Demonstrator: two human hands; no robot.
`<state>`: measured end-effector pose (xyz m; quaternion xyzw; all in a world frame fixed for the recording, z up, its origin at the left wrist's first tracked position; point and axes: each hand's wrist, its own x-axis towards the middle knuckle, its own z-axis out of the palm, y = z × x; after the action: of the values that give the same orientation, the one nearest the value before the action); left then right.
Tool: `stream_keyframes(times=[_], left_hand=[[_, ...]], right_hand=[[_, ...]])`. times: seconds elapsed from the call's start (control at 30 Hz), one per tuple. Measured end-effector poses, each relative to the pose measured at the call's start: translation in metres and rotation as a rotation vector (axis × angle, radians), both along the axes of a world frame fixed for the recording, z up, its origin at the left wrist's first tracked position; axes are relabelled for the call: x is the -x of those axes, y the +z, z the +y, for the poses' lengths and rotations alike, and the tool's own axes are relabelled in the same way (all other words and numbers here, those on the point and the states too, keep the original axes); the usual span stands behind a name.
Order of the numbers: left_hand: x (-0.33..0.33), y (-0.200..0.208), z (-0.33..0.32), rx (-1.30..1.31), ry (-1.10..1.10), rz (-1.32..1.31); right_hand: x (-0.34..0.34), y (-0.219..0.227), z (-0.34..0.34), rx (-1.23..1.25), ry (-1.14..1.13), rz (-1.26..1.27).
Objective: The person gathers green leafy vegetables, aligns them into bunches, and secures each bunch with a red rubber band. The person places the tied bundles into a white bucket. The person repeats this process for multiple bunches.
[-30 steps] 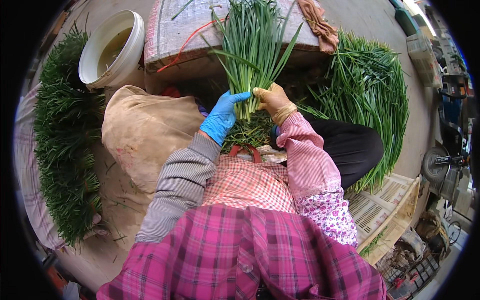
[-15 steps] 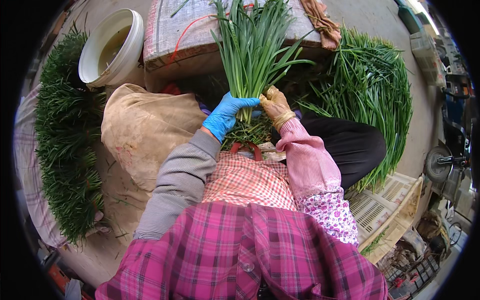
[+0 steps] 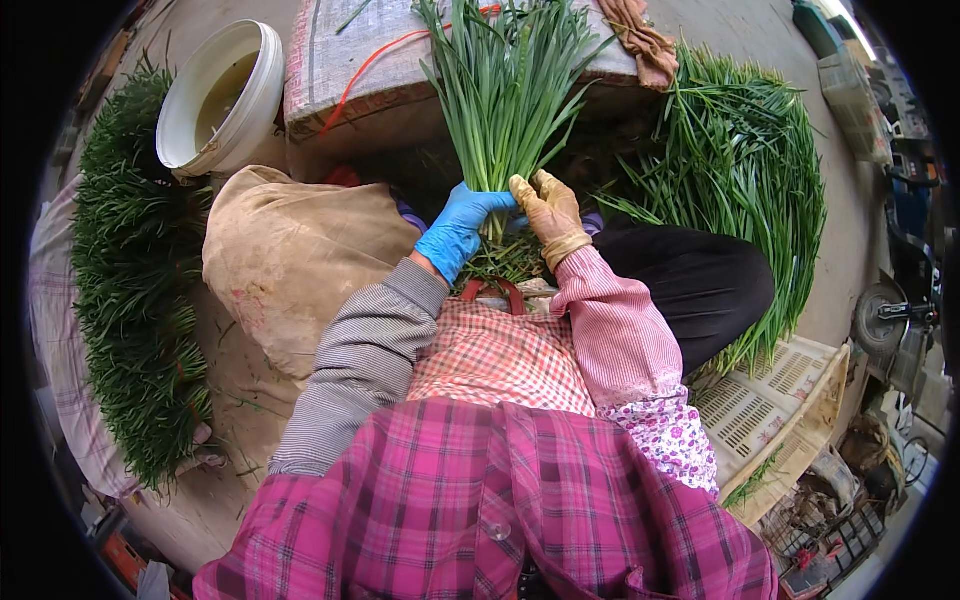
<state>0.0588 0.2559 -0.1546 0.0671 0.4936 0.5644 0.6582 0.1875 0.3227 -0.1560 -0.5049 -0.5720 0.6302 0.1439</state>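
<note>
A bunch of long, flat green garlic chives [image 3: 505,110] stands upright in front of me, its leaves fanning out at the top. My left hand [image 3: 457,228], in a blue glove, is closed round the pale lower stalks, thumb across their front. Against the right side of the bunch is my right hand [image 3: 552,212], in a yellowish glove. Its thumb touches the stalks while its forefinger stands a little apart from the thumb; the other fingers are partly hidden. Below both hands, loose green trimmings [image 3: 497,262] lie between my legs.
A large heap of chives [image 3: 750,180] lies at the right, beside a cream plastic crate [image 3: 765,405]. Dark green bundles [image 3: 140,290] stand in a row at the left. A white bucket [image 3: 262,95] holds murky liquid. A sack-covered block [image 3: 370,75] stands ahead, with a brown cloth [image 3: 645,45].
My right thumb and forefinger have come apart from their pinch at the stalks. The left hand keeps its hold, and the bunch has shifted very slightly.
</note>
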Motion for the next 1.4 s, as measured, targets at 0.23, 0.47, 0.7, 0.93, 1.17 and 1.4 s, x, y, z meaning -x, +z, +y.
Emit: stream_keyframes(times=[0.23,0.47,0.7,0.93,1.17,1.4], left_hand=[[0.000,-0.005,0.000,-0.177,-0.111,-0.296],[-0.009,-0.010,0.002,-0.172,-0.057,-0.283],[-0.012,-0.005,-0.005,-0.087,0.018,-0.096],[-0.015,0.000,-0.004,-0.116,0.098,-0.042],[-0.010,-0.011,-0.002,-0.177,0.104,-0.133],[-0.008,-0.021,0.000,-0.100,0.134,-0.245]], right_hand=[[-0.004,0.001,0.004,0.024,-0.093,0.049],[-0.012,-0.001,0.003,-0.041,-0.123,0.013],[-0.016,0.025,-0.006,-0.462,-0.262,-0.101],[0.016,0.057,0.013,-0.520,-0.166,-0.024],[0.016,0.031,0.033,-0.095,-0.329,0.276],[0.016,0.026,0.035,-0.023,-0.349,0.195]])
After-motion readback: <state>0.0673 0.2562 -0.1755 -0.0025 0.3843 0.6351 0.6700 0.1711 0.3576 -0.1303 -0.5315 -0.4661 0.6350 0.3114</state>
